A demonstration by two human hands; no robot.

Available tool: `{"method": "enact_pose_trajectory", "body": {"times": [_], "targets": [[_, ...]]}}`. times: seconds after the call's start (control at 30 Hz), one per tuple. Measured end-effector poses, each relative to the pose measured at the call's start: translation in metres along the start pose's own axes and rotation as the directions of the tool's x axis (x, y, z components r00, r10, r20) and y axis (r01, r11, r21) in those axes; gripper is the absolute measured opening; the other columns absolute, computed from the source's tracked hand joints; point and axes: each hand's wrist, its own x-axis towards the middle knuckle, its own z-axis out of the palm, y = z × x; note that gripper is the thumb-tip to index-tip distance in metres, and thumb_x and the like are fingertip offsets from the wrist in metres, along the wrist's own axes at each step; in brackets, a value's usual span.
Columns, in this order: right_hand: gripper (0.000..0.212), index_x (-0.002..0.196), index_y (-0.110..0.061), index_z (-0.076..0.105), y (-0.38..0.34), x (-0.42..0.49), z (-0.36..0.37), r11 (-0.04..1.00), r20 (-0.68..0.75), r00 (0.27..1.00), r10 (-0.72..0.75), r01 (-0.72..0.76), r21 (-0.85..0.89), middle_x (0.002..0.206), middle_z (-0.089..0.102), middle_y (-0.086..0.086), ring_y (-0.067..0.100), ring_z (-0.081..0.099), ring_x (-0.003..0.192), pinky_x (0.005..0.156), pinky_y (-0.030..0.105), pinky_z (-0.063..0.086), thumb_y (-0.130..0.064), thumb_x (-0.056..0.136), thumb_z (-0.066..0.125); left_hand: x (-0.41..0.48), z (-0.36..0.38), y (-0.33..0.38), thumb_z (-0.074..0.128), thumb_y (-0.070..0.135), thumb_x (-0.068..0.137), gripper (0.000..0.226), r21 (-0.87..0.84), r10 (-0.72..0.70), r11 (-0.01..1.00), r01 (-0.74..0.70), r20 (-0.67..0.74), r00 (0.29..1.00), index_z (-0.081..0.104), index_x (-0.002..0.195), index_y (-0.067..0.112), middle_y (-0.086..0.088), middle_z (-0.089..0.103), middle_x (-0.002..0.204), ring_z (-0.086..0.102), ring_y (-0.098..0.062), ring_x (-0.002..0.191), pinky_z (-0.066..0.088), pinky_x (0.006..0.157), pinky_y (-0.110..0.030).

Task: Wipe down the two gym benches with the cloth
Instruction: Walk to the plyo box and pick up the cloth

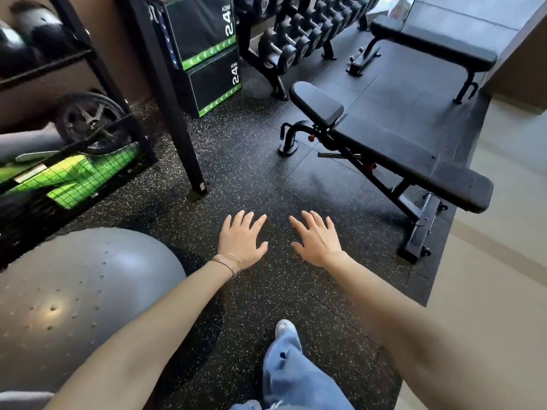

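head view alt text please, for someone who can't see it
A person's empty left hand and right hand are held out forward, fingers spread, above a speckled gym floor; no cloth is in view. The nearer bench and farther bench stand ahead right, a dumbbell rack behind, a grey exercise ball at left.

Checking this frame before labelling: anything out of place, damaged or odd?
One oddity: no cloth is in view. The left hand and right hand are empty, fingers spread, above the speckled black rubber floor. The near black padded adjustable bench and the far black padded flat bench stand upright, with no visible damage or spills.
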Motion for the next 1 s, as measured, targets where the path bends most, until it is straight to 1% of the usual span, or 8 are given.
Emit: {"method": "enact_pose_trajectory", "body": {"times": [0.1, 0.2, 0.27, 0.37, 0.5, 0.7, 0.87, 1.0], "targets": [[0.064, 0.148, -0.028, 0.021, 0.023, 0.043, -0.015, 0.999, -0.02, 0.999, -0.035, 0.035, -0.007, 0.153, 0.024, 0.009, 0.026, 0.014, 0.143, 0.114, 0.052, 0.014, -0.049, 0.093, 0.045, 0.044, -0.011, -0.004, 0.037, 0.054, 0.089, 0.065, 0.009, -0.041, 0.999, 0.041, 0.018, 0.999, 0.023, 0.147, 0.029, -0.003, 0.032, 0.15, 0.024, -0.024, 0.14, 0.02, 0.114, -0.043], [0.061, 0.146, -0.027, 0.026, 0.047, 0.088, -0.035, 0.998, -0.056, 0.997, -0.058, 0.057, -0.007, 0.15, 0.029, 0.009, 0.025, 0.019, 0.141, 0.113, 0.052, 0.017, -0.049, 0.093, 0.046, 0.092, -0.024, -0.008, 0.038, 0.054, 0.088, 0.063, 0.017, -0.059, 0.998, 0.06, -0.007, 0.998, 0.029, 0.145, 0.027, -0.001, 0.039, 0.145, 0.03, -0.023, 0.136, 0.023, 0.111, -0.042], [0.06, 0.146, -0.026, 0.027, 0.059, 0.114, -0.046, 0.998, -0.065, 0.996, -0.066, 0.066, -0.01, 0.149, 0.03, 0.009, 0.026, 0.021, 0.14, 0.113, 0.051, 0.018, -0.049, 0.093, 0.045, 0.12, -0.03, -0.013, 0.039, 0.054, 0.088, 0.063, 0.021, -0.07, 0.997, 0.071, -0.019, 0.997, 0.031, 0.144, 0.027, 0.0, 0.044, 0.14, 0.035, -0.022, 0.132, 0.026, 0.108, -0.04], [0.06, 0.146, -0.026, 0.027, 0.069, 0.142, -0.051, 0.995, -0.036, 0.994, -0.099, 0.098, -0.019, 0.15, 0.03, 0.008, 0.025, 0.022, 0.14, 0.113, 0.051, 0.018, -0.049, 0.094, 0.044, 0.15, -0.029, -0.017, 0.039, 0.054, 0.088, 0.062, 0.013, -0.094, 0.996, 0.094, 0.011, 0.996, 0.032, 0.143, 0.027, 0.001, 0.047, 0.138, 0.039, -0.021, 0.129, 0.028, 0.106, -0.039], [0.059, 0.146, -0.026, 0.028, 0.081, 0.186, -0.059, 0.993, -0.027, 0.993, -0.119, 0.118, -0.029, 0.15, 0.03, 0.007, 0.024, 0.023, 0.139, 0.113, 0.05, 0.019, -0.049, 0.094, 0.043, 0.192, -0.028, -0.025, 0.039, 0.053, 0.088, 0.061, 0.004, -0.105, 0.995, 0.105, 0.023, 0.994, 0.032, 0.143, 0.027, 0.0, 0.045, 0.14, 0.037, -0.022, 0.13, 0.026, 0.108, -0.041], [0.057, 0.145, -0.026, 0.03, 0.089, 0.273, -0.074, 0.994, -0.048, 0.993, -0.108, 0.107, -0.032, 0.147, 0.033, 0.007, 0.024, 0.027, 0.137, 0.112, 0.05, 0.021, -0.05, 0.094, 0.042, 0.276, -0.03, -0.059, 0.038, 0.052, 0.089, 0.061, 0.028, -0.062, 0.998, 0.061, 0.02, 0.998, 0.03, 0.144, 0.027, -0.002, 0.04, 0.143, 0.031, -0.024, 0.135, 0.02, 0.114, -0.044], [0.056, 0.144, -0.026, 0.03, 0.093, 0.347, -0.101, 0.997, -0.034, 0.997, -0.072, 0.071, -0.025, 0.147, 0.033, 0.007, 0.024, 0.027, 0.137, 0.111, 0.05, 0.023, -0.049, 0.095, 0.042, 0.352, -0.045, -0.097, 0.038, 0.051, 0.089, 0.061, 0.019, -0.019, 1.0, 0.019, 0.01, 1.0, 0.03, 0.144, 0.026, -0.001, 0.041, 0.143, 0.03, -0.025, 0.136, 0.019, 0.114, -0.044], [0.057, 0.146, -0.025, 0.028, 0.093, 0.411, -0.13, 1.0, -0.068, 0.998, -0.016, 0.016, 0.003, 0.148, 0.033, 0.009, 0.024, 0.027, 0.137, 0.112, 0.047, 0.024, -0.049, 0.095, 0.041, 0.415, -0.062, -0.132, 0.038, 0.051, 0.089, 0.061, 0.045, 0.022, 0.999, -0.021, -0.027, 0.999, 0.031, 0.143, 0.025, -0.002, 0.039, 0.144, 0.028, -0.025, 0.137, 0.017, 0.114, -0.045]]}}
